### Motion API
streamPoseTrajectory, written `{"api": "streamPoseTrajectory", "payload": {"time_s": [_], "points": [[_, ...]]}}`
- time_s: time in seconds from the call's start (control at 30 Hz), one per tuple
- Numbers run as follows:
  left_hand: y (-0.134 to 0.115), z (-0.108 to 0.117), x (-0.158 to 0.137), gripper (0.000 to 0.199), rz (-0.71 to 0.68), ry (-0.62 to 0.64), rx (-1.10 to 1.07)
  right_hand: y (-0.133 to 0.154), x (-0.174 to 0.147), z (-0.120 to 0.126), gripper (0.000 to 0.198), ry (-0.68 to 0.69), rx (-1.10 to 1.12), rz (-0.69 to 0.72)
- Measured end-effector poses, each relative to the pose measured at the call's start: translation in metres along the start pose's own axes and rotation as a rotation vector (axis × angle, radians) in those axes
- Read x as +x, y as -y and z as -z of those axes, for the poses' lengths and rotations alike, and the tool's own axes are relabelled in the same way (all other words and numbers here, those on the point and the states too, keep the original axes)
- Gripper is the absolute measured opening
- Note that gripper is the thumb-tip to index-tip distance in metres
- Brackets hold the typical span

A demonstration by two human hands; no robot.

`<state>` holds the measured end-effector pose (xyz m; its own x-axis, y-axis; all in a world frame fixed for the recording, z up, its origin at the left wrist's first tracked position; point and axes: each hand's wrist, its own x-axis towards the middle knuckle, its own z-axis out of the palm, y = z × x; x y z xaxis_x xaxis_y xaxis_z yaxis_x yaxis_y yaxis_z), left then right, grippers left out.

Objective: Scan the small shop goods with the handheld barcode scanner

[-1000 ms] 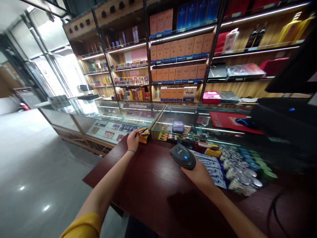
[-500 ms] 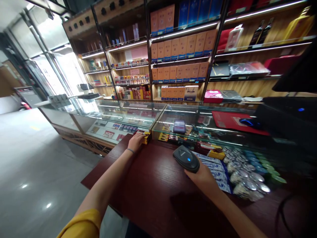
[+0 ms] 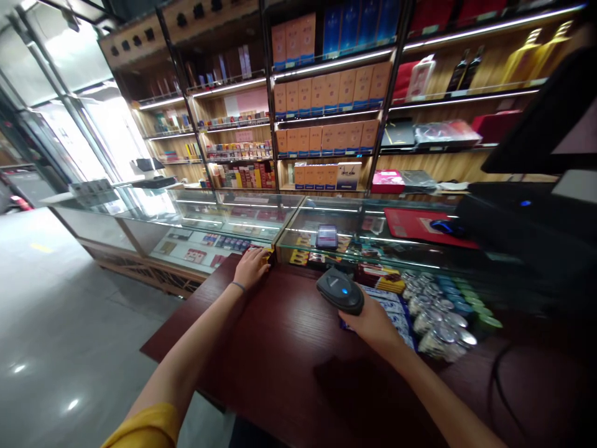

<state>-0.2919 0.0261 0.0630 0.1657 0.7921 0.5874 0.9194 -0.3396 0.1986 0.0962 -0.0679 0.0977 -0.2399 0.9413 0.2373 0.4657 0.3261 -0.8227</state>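
In my right hand (image 3: 370,317) is a black barcode scanner (image 3: 340,291) with a lit blue light, gripped by its handle above the dark red-brown counter (image 3: 275,348). At the counter's far left edge my left hand (image 3: 252,267) is closed over small yellow-and-red packets (image 3: 269,254). My fingers cover most of those packets, so their kind cannot be made out. To the right of the scanner lie blue-and-white sachets (image 3: 394,314), partly behind my right hand. Beyond the scanner a small square display (image 3: 327,237) stands at the glass case.
Several lidded jars (image 3: 438,333) stand at the right, beside green-lidded tubs (image 3: 487,320). A glass display case (image 3: 233,211) runs across behind the counter. A mouse (image 3: 446,228) lies on a red mat (image 3: 401,224). A black cable (image 3: 497,386) hangs lower right.
The view has turned slightly right, so the scene sits further left. My left fingers now cover more of the packets. The scanner stays in my right hand.
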Motion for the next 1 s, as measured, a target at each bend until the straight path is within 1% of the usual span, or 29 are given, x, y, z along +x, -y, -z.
{"api": "streamPoseTrajectory", "payload": {"time_s": [0.1,0.13,0.17,0.2,0.23,0.27,0.3,0.4,0.47,0.6,0.77,0.9,1.0], "points": [[-0.020,-0.003,0.004,0.046,-0.013,-0.054,-0.036,-0.001,0.006,0.019,0.051,-0.015,-0.012,0.046],[-0.029,-0.004,0.006,0.045,-0.025,-0.066,-0.054,-0.001,0.007,0.028,0.051,-0.027,-0.021,0.058],[-0.040,-0.006,0.009,0.043,-0.039,-0.076,-0.076,-0.001,0.009,0.037,0.054,-0.034,-0.032,0.066],[-0.051,-0.008,0.011,0.042,-0.055,-0.086,-0.102,0.000,0.010,0.047,0.060,-0.066,-0.046,0.055],[-0.064,-0.011,0.014,0.042,-0.070,-0.095,-0.131,0.000,0.010,0.058,0.064,-0.067,-0.067,0.046],[-0.077,-0.014,0.017,0.041,-0.085,-0.105,-0.161,0.002,0.009,0.068,0.063,-0.078,-0.089,0.030],[-0.090,-0.017,0.020,0.040,-0.104,-0.114,-0.192,0.003,0.008,0.079,0.062,-0.087,-0.113,0.014],[-0.130,-0.028,0.029,0.038,-0.177,-0.129,-0.275,0.010,0.003,0.109,0.050,-0.120,-0.131,0.025],[-0.155,-0.037,0.035,0.037,-0.217,-0.128,-0.313,0.015,-0.003,0.126,0.045,-0.114,-0.123,-0.025],[-0.201,-0.058,0.045,0.038,-0.271,-0.098,-0.328,0.025,-0.014,0.151,0.038,-0.108,-0.052,-0.156],[-0.251,-0.087,0.057,0.042,-0.347,-0.015,-0.312,0.022,-0.025,0.177,0.031,-0.140,-0.007,-0.224],[-0.284,-0.106,0.063,0.044,-0.398,0.040,-0.295,0.015,-0.032,0.194,0.021,-0.156,0.011,-0.261],[-0.302,-0.118,0.064,0.045,-0.426,0.079,-0.262,0.011,-0.037,0.204,0.022,-0.156,0.025,-0.250]]}}
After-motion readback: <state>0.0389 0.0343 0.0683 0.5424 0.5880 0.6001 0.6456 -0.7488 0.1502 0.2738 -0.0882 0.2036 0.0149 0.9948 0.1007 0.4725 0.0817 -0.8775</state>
